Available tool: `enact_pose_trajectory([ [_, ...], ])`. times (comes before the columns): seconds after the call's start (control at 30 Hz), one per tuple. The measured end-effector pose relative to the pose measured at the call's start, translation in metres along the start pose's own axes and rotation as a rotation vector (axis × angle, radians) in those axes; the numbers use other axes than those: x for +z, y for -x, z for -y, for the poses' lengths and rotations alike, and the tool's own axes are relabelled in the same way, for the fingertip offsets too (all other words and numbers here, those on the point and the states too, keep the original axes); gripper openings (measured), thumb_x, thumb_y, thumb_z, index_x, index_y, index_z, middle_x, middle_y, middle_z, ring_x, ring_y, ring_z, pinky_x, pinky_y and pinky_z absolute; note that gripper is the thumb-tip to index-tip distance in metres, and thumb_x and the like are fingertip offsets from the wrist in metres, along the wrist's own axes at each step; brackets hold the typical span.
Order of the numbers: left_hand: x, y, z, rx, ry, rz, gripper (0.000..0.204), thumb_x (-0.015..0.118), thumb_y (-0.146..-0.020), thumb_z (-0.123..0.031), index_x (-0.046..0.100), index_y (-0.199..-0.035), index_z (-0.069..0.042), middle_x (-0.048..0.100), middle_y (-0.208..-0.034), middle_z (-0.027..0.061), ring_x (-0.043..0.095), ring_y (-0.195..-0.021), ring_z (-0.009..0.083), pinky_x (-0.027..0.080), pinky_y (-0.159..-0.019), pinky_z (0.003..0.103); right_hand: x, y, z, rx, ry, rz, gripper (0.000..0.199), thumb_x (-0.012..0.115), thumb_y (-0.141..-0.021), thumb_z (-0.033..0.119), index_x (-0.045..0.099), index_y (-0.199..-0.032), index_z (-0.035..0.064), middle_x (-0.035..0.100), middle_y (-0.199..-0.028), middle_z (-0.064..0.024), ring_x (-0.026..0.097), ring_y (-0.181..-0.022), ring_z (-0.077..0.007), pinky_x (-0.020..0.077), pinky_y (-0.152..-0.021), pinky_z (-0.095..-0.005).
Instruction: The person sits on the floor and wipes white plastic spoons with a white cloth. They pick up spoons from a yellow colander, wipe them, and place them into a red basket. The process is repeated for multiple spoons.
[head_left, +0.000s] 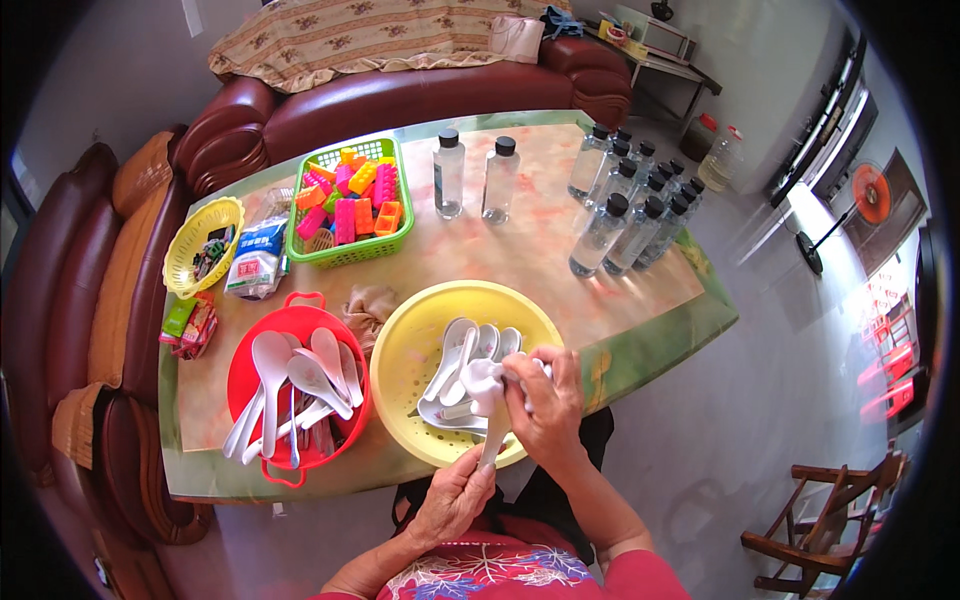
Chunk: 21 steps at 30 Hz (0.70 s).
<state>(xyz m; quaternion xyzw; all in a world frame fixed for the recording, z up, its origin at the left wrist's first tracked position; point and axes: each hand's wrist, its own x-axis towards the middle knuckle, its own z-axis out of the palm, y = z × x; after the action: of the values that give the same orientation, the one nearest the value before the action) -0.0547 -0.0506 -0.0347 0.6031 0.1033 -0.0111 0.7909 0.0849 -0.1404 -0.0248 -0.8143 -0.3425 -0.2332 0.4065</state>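
Observation:
Over the near right side of a yellow plastic basin (392,312), my left hand (455,498) is closed on the handle of a white spoon (497,436), which points up and away from me. My right hand (548,402) is closed on a crumpled white cloth (484,378) at the spoon's upper end. The cloth and fingers hide most of that end. In the basin lie several white spoons (486,341), bowls toward the far side. To its left, a red colander (252,345) with two handles holds several more white spoons (272,362) and a thin utensil.
Several clear bottles (598,240) with black caps stand on the table's right half. A green basket (350,255) of toy blocks, a small yellow basket (178,262), a plastic-wrapped pack (257,262) and a beige cloth (369,306) lie left. A wooden chair (825,515) stands right.

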Motion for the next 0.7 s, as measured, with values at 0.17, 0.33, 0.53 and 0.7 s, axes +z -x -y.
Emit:
enact_pose_trajectory([
  [0.17, -0.007, 0.000, 0.002, 0.029, 0.012, -0.127, 0.027, 0.042, -0.097, -0.010, 0.049, -0.120, 0.001, 0.040, -0.062, -0.0034, 0.035, -0.050, 0.0031, 0.029, -0.042, 0.018, 0.023, 0.001, 0.013, -0.149, 0.134, -0.043, 0.030, 0.067, -0.064, -0.003, 0.062, -0.093, 0.0052, 0.053, -0.092, -0.0108, 0.051, -0.084, -0.0279, 0.0443, -0.067, -0.0370],
  [0.33, -0.015, -0.004, 0.020, 0.082, -0.174, -0.184, 0.016, 0.045, -0.095, -0.008, 0.052, -0.105, 0.002, 0.043, -0.058, -0.0009, 0.040, -0.050, 0.0061, 0.033, -0.045, 0.023, 0.018, 0.018, 0.015, -0.062, 0.079, 0.277, 0.026, 0.068, -0.065, 0.005, 0.061, -0.089, 0.0067, 0.053, -0.090, -0.0109, 0.053, -0.083, -0.0294, 0.0457, -0.071, -0.0384],
  [0.53, -0.027, -0.004, 0.030, -0.043, -0.015, -0.142, 0.016, 0.046, -0.095, -0.008, 0.056, -0.097, 0.003, 0.054, -0.070, 0.0022, 0.049, -0.065, 0.0081, 0.042, -0.055, 0.025, 0.014, 0.034, 0.030, -0.155, -0.142, 0.288, 0.022, 0.066, -0.066, 0.004, 0.061, -0.087, 0.0077, 0.053, -0.091, -0.0087, 0.053, -0.083, -0.0278, 0.0432, -0.070, -0.0375],
  [0.7, -0.020, -0.005, 0.027, 0.256, -0.474, -0.156, 0.020, 0.052, -0.090, -0.007, 0.053, -0.109, 0.002, 0.061, -0.075, 0.0131, 0.061, -0.064, 0.0244, 0.047, -0.057, 0.036, 0.023, 0.010, 0.021, -0.383, 0.092, 0.258, 0.017, 0.065, -0.065, 0.014, 0.062, -0.081, 0.0122, 0.055, -0.094, -0.0044, 0.052, -0.093, -0.0224, 0.0331, -0.081, -0.0389],
])
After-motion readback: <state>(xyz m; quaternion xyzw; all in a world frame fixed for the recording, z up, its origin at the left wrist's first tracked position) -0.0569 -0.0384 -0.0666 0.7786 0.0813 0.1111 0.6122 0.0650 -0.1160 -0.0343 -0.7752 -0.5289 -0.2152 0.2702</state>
